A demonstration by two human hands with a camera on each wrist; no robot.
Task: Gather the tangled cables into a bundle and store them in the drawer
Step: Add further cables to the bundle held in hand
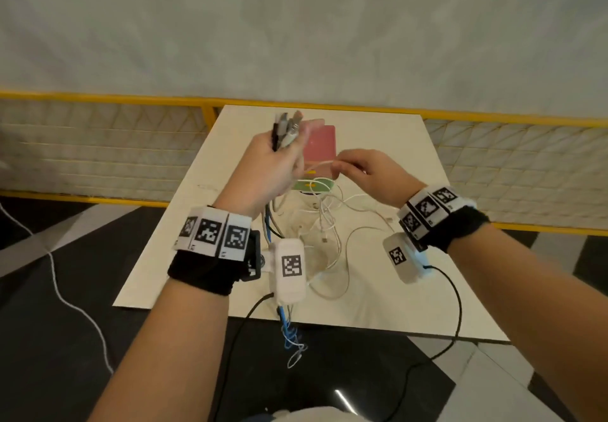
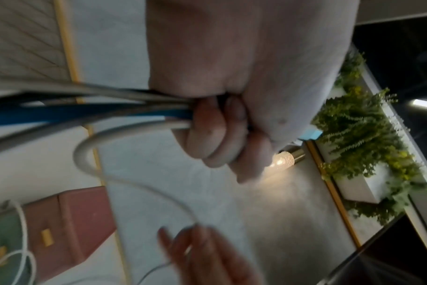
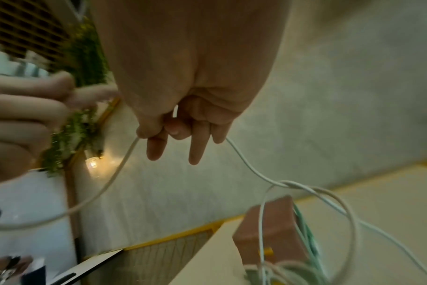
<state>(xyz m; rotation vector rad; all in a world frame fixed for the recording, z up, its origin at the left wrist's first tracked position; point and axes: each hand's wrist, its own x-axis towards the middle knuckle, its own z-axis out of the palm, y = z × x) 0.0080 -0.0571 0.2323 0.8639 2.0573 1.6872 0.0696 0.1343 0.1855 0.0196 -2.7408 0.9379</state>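
Observation:
My left hand (image 1: 273, 161) is raised above the white table (image 1: 378, 296) and grips a bunch of cables (image 1: 286, 129), black, grey, blue and white, with their plugs sticking up. In the left wrist view the curled fingers (image 2: 215, 135) clamp the blue and grey cables (image 2: 85, 113). My right hand (image 1: 362, 171) pinches a thin white cable (image 3: 119, 169) that runs across to the left hand. More white cable loops (image 1: 329, 224) lie tangled on the table below. A small pink and green drawer unit (image 1: 320, 155) with yellow handles stands behind the hands.
Blue and white cable ends (image 1: 292, 339) hang over the table's near edge. A yellow-framed mesh railing (image 1: 98, 145) runs behind the table. Black leads (image 1: 457, 306) trail from the wrist cameras. Dark floor lies on both sides.

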